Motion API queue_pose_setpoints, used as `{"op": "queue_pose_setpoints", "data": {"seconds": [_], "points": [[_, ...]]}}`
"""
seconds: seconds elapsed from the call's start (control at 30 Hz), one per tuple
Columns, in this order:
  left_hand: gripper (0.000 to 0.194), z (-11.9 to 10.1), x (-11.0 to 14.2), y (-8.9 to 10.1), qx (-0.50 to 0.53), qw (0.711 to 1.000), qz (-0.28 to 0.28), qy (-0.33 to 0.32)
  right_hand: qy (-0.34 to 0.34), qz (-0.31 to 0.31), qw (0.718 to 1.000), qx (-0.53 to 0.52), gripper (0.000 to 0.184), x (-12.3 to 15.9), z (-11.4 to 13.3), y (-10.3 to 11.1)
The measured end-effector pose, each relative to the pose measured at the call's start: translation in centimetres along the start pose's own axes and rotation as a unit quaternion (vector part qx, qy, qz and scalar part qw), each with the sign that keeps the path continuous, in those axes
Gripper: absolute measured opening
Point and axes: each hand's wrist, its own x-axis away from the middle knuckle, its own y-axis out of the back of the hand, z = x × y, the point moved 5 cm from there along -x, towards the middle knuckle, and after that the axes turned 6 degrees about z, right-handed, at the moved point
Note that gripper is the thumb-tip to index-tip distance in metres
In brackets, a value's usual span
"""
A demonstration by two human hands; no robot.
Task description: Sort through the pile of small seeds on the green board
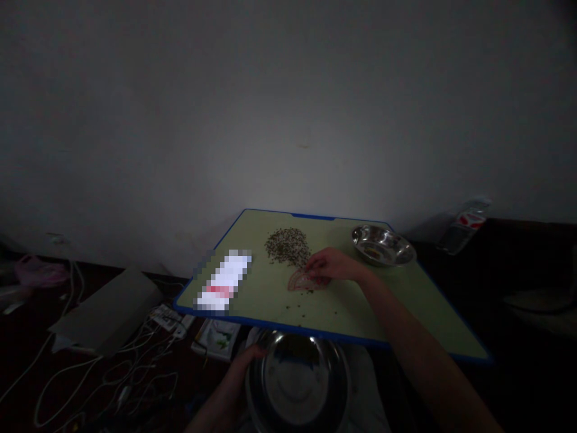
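Note:
My right hand [325, 264] is closed on a clear, pinkish semicircular protractor [296, 281], which lies against the tabletop. Just beyond it spreads a pile of small mixed dark and pale grains [286, 245]; their exact kind is too small to tell. A few loose dark grains [310, 292] lie on the near side of the protractor. Below the table's front edge, my left hand [252, 356] grips the rim of a large shiny metal bowl [295, 385] at my lap. Its thumb shows on the rim, while the other fingers are hidden.
A second metal bowl [383, 245], with a little something in it, stands at the right of the green, blue-edged table [265, 300]. A bright blurred-out phone-like object [224, 281] lies at the left. Cables [130, 367], a grey box [106, 310] and a plastic package [466, 224] surround the table.

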Motion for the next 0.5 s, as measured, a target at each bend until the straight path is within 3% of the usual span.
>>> {"op": "queue_pose_setpoints", "data": {"seconds": [0.4, 0.5], "points": [[0.014, 0.2, -0.4, 0.8, -0.002, 1.0, -0.01, -0.008, -0.002, -0.005, 1.0, -0.005, 0.034, 0.2, 0.4, 0.6], [0.015, 0.2, -0.3, 0.7, 0.001, 1.0, -0.01, -0.005, 0.016, -0.059, 0.998, -0.001, 0.033, 1.6, 1.2, 1.6]]}}
